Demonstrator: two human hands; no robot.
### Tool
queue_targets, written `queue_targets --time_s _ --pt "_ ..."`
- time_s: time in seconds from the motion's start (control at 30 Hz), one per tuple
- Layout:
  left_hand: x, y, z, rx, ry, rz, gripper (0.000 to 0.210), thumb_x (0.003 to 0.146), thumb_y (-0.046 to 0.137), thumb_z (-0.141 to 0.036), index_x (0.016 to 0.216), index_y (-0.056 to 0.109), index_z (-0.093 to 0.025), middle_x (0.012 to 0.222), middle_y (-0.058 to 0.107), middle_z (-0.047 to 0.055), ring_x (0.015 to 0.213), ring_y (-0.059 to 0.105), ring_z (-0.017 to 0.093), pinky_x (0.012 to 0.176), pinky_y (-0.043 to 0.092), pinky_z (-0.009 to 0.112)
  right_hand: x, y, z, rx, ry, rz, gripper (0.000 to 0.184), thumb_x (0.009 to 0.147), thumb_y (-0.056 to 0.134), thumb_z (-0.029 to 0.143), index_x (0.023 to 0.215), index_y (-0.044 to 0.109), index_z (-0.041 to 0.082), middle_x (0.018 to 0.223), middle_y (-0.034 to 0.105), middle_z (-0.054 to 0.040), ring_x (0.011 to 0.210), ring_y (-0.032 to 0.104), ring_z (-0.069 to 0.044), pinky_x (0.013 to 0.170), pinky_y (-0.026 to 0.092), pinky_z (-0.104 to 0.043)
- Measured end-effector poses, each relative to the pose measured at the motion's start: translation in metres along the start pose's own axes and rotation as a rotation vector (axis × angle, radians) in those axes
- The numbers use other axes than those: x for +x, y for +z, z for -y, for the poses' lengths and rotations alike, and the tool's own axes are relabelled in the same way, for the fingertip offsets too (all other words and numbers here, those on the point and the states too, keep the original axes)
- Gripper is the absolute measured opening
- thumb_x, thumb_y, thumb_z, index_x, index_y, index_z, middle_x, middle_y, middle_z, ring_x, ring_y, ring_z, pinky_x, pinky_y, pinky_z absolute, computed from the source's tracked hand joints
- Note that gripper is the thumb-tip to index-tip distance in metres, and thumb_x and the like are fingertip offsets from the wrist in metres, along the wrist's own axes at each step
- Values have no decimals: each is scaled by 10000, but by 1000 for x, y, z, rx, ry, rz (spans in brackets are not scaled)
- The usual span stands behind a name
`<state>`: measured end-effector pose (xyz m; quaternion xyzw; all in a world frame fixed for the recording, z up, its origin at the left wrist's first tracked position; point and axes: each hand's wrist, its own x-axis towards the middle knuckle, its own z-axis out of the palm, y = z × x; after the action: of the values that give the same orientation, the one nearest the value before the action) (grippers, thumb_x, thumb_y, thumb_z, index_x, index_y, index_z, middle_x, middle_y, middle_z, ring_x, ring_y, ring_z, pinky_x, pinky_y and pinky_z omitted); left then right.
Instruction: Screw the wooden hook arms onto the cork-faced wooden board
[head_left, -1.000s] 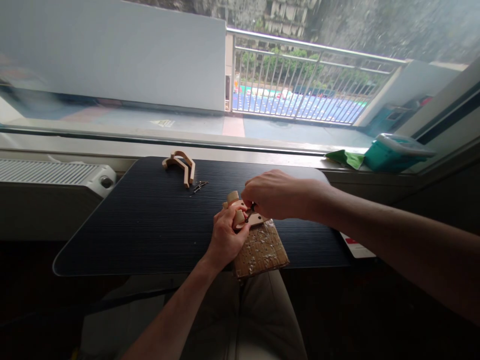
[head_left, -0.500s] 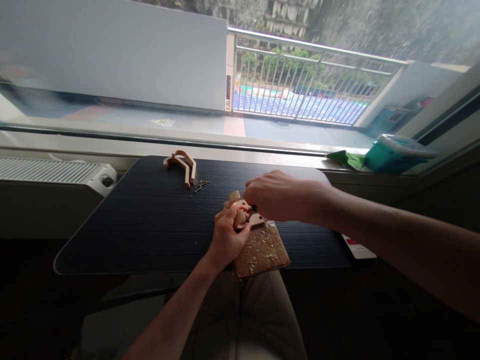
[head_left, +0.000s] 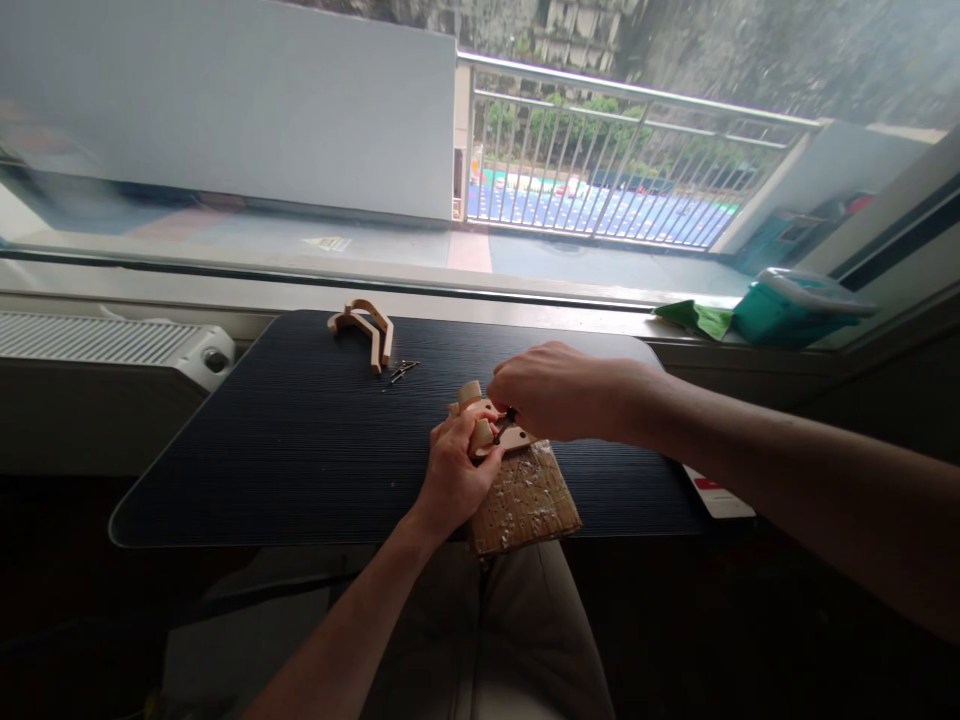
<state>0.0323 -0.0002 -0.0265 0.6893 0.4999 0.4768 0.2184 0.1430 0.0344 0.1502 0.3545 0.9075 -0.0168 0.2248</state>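
Observation:
My left hand is closed around a small pale wooden piece with dark round holes and raised blocks. This piece rests on the far part of a brown cardboard pad pocked with small holes. My right hand is a fist above it, gripping what looks like a screwdriver. Most of the tool's handle is hidden in the fist; its thin shaft slants down to the wooden piece beside my left fingers.
Two curved wooden parts lie at the back of the dark table, with several screws close by. A teal box and green cloth sit on the sill. A white radiator stands left. A white-and-red item lies under my right forearm.
Both hands stay in nearly the same place. The right fist and the tool's shaft have shifted only very slightly; the wooden piece and pad look unmoved.

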Motion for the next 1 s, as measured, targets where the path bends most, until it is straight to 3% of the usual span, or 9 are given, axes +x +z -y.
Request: queue_targets --time_s 0.23,0.33,0.47,0.63,0.87,1.0 --pt "-1 1 1 21 10 -23 329 685 633 -152 994 540 -219 995 632 24 967 569 182 926 402 357 7 8 -3 15 100 -43 222 755 484 254 809 676 159 721 647 -71 617 526 -133 525 289 -255" --pt "-1 0 1 13 10 -9 307 687 630 -147 973 544 -217 965 638 19 945 576 177 924 406 354 3 4 0 0 68 -25 218 726 533 309 844 667 184 757 651 -54 651 548 -148 537 300 -255" --pt "0 0 0 -8 -3 -6 297 688 625 -142 962 542 -219 906 642 8 915 583 175 917 411 358 -2 -2 3 -36 20 21 187 699 558 206 851 663 178 815 656 -59 696 565 -151 541 301 -245" --pt "0 -1 -1 5 -16 5 275 690 623 -157 950 550 -210 940 631 22 926 579 181 915 408 358 1 1 1 -26 37 -45 189 752 493 159 830 664 167 826 656 -72 698 561 -135 535 286 -238" --pt "-1 1 2 5 -5 -18 332 685 634 -156 998 545 -220 947 642 19 942 573 182 924 402 368 2 8 -4 22 66 -43 228 773 461 223 830 673 162 785 664 -75 654 552 -141 536 289 -258" --pt "-1 0 0 -6 6 1 309 692 616 -135 979 545 -225 981 636 15 957 571 177 936 392 366 -4 3 0 8 65 -13 219 718 540 275 867 667 177 787 660 -62 669 560 -155 520 284 -250"
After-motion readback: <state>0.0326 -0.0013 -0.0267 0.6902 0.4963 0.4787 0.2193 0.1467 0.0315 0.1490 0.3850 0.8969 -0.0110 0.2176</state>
